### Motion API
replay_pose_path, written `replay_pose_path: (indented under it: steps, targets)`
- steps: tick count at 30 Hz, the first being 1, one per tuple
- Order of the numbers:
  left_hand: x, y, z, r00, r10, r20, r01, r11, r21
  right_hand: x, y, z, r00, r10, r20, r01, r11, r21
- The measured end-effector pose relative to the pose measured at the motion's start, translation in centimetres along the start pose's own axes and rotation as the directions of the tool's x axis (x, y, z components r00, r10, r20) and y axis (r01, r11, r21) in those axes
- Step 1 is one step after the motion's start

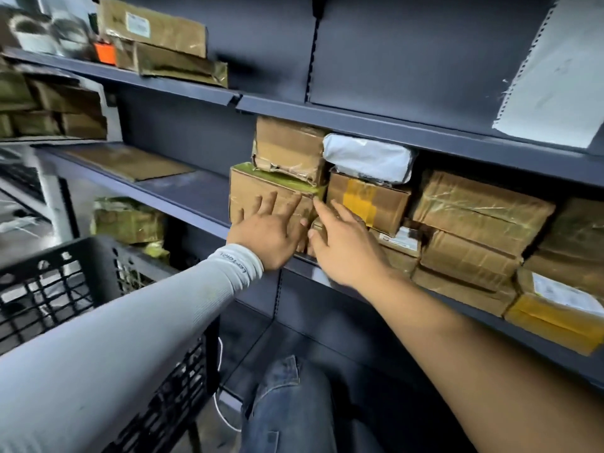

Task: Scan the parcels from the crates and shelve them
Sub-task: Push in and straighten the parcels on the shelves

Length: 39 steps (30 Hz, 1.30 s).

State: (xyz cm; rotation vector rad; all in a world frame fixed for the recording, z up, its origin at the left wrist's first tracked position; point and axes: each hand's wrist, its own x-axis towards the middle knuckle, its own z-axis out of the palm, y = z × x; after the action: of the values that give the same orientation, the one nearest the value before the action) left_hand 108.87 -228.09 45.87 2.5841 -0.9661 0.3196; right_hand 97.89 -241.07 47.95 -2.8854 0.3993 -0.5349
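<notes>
Hands first: I see my left hand (273,232), in a grey sleeve, pressing flat with straight, spread fingers against the front of a brown cardboard parcel with a green top edge (258,191) on the dark blue metal shelf (183,201). My right hand (343,246) reaches in just right of it, fingers extended, grasping nothing. A taped brown box (289,148) sits on that parcel. A black plastic lattice crate (65,282) stands near left.
</notes>
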Motion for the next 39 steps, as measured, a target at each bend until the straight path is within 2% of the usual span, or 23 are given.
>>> replay_pose_path:
  steps: [4, 11, 17, 22, 27, 31, 34, 39]
  targets:
    - [3.0, -3.2, -0.2, 0.996, -0.043, -0.080, 0.040, 0.999, -0.034, 4.3, -1.2, 1.5, 0.998, 0.039, -0.049, -0.040, 0.999, -0.028]
    - [6.7, -6.8, 1.9, 0.988, 0.031, -0.153, -0.023, 0.998, 0.054, 8.1, -2.3, 4.6, 0.981, 0.070, -0.180, -0.085, 0.993, -0.076]
    - [10.4, -8.8, 2.4, 0.965, 0.049, -0.256, -0.043, 0.999, 0.032, 10.5, -3.7, 6.4, 0.954, 0.113, -0.276, -0.126, 0.992, -0.028]
    - [12.4, -8.9, 2.9, 0.971, 0.048, -0.235, -0.045, 0.999, 0.021, 11.4, -4.3, 7.5, 0.929, 0.164, -0.332, -0.178, 0.984, -0.012]
    - [13.7, -9.1, 2.8, 0.971, 0.053, -0.234, -0.046, 0.998, 0.032, 12.2, -4.2, 7.9, 0.901, 0.278, -0.332, -0.269, 0.960, 0.074]
    - [14.0, -9.5, 3.0, 0.962, 0.098, -0.256, -0.094, 0.995, 0.029, 12.7, -4.2, 7.9, 0.918, 0.286, -0.276, -0.276, 0.958, 0.076]
    - [14.0, -9.8, 2.9, 0.963, 0.092, -0.255, -0.096, 0.995, -0.005, 12.8, -4.9, 7.7, 0.904, 0.323, -0.280, -0.299, 0.946, 0.125]
    - [12.9, -10.5, 2.2, 0.968, 0.081, -0.236, -0.096, 0.994, -0.054, 12.1, -6.4, 7.8, 0.897, 0.336, -0.289, -0.320, 0.942, 0.100]
